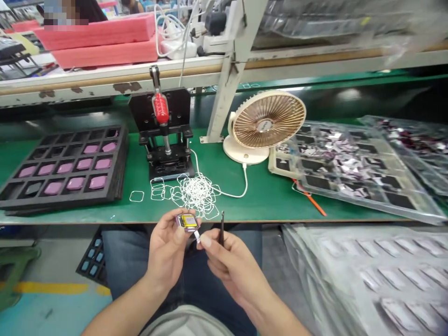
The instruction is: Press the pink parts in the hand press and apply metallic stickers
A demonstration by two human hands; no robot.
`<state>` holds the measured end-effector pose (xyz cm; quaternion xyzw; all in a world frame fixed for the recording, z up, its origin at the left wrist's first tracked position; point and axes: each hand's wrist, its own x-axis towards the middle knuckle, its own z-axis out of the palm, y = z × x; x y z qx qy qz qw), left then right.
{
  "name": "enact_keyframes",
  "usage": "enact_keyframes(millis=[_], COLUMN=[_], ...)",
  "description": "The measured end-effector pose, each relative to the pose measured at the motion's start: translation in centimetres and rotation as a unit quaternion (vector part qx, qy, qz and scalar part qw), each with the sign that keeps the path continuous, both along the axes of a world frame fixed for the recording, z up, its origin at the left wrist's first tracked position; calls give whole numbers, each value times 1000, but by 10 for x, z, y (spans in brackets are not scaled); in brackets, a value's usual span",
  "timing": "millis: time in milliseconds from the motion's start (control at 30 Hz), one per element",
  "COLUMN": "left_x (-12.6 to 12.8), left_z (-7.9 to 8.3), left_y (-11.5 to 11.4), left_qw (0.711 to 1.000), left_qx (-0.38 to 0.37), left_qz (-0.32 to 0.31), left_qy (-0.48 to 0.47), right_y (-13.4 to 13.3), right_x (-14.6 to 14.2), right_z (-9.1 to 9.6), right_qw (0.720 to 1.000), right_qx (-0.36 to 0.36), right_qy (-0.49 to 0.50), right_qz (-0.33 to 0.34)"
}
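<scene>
My left hand [168, 254] is closed round a small purple device case [188, 222], whose open side faces up and shows a yellow and silver part inside. The thumb and index finger of my right hand [224, 256] pinch a small white strip [197, 235] at the case's lower right edge. A thin dark tool, perhaps tweezers [221, 228], stands upright between the fingers of the same hand. Both hands are close together, over my lap and just in front of the bench edge. Beyond them lies a heap of thin white ring gaskets [198, 191].
A black press with a red handle [161, 109] stands behind the gaskets. To the left is a black foam tray [121, 172] with purple cases. A fan [268, 121], an orange stick [313, 203] and clear trays of scraps [416, 205] are to the right. Bagged parts [381, 280] lie lower right.
</scene>
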<state>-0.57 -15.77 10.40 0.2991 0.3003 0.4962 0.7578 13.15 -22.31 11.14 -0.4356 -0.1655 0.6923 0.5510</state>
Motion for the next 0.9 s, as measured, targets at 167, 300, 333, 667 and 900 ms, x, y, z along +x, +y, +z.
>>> enact_keyframes(millis=[167, 300, 333, 667, 900], left_x=[-11, -14, -14, -9, -3], left_z=[-2, -10, -12, -24, -33], left_y=[1, 3, 3, 2, -8], left_qw=[999, 995, 993, 986, 989], left_qx=[40, 89, 101, 123, 99], left_qz=[30, 49, 54, 91, 90], left_qy=[16, 13, 17, 64, 63], right_y=[11, 13, 14, 14, 12], right_x=[-8, -10, -11, -29, -37], right_z=[-2, -5, -6, -18, -35], right_qw=[998, 997, 997, 992, 970], right_qx=[-2, -12, -15, 20, 78], right_qy=[51, 67, 71, -82, -153], right_qz=[22, 28, 26, -90, -170])
